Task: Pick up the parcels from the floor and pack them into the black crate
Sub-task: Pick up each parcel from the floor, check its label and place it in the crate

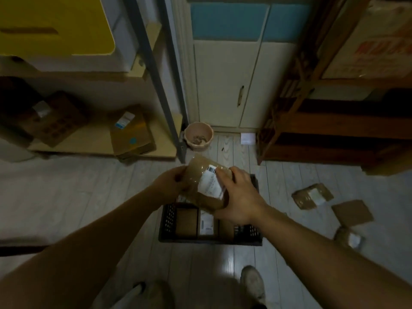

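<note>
Low shelf, far left: two cardboard boxes (53,118) (131,132), each with a white label, print too blurred to read – the nearer one also has a small blue sticker. Pink pot (198,136) on the floor by the shelf post.

Left hand (171,184) curled round the left edge of a brown parcel (196,172). The parcel is held tilted, above the black crate (167,221). White shipping label on its face with a barcode at the top; the text is not legible.

Inside the crate: a plain brown parcel (186,221) and beside it one with a white label (207,224), unreadable.

Right hand (240,197) grips the held parcel's right side, fingers over the upper edge next to the label.

Floor to the right, well apart from the crate: three brown parcels (312,195) (352,212) (349,238) – two show white labels, no print readable.

Upper right: a carton (374,45) with red lettering, too blurred to make out
</note>
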